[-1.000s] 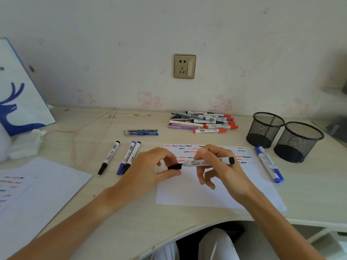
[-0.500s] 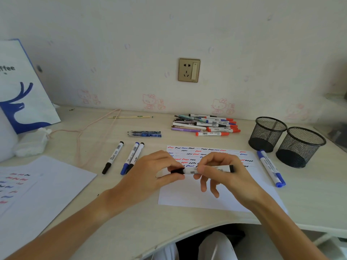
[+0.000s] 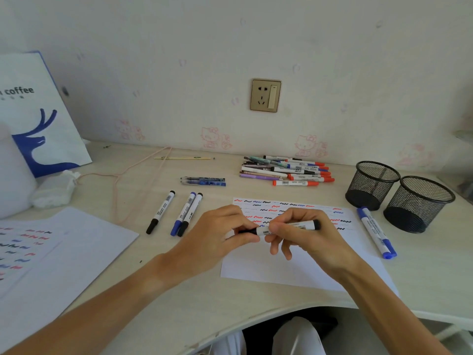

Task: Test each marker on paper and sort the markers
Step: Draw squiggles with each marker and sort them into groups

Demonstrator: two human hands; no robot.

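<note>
A black marker lies level over the test paper, held between both hands. My right hand grips its white barrel. My left hand pinches the black cap at the marker's left end, and the cap sits on the marker. The paper's upper part carries rows of red, blue and black squiggles. A pile of markers lies behind the paper near the wall. Three markers lie to the left of the paper. A blue marker lies at the paper's right edge.
Two black mesh pen cups stand at the right. A pack of blue pens lies mid-desk. Another scribbled sheet covers the left front. A paper bag, a white pouch with cord and a pencil sit at the back left.
My left hand has pushed the black cap onto the marker's tip; a second ago cap and tip were apart. Both hands stay over the paper.
</note>
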